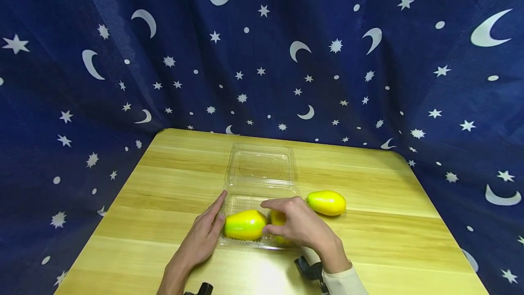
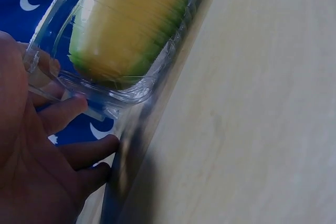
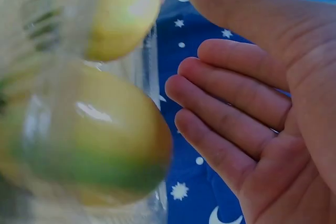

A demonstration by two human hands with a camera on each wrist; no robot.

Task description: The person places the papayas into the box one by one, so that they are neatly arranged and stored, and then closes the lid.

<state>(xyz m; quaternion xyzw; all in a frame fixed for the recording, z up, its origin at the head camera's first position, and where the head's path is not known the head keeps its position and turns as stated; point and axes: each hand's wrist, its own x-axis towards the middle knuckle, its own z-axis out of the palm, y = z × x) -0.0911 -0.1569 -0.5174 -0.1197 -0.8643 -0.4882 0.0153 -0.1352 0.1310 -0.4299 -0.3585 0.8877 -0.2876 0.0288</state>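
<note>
table: light wood grain, spreading beneath left hand and right hand | curtain: dark blue (moon-and-star print, in white), beyond both hands and round to either side

On the light rectangular wood-grain table, before the blue moon-and-star fabric curtain, a clear rectangular plastic clamshell holds two oval yellow-green fruits side by side, its lid behind, a third oval yellow-green fruit lying right.
</note>
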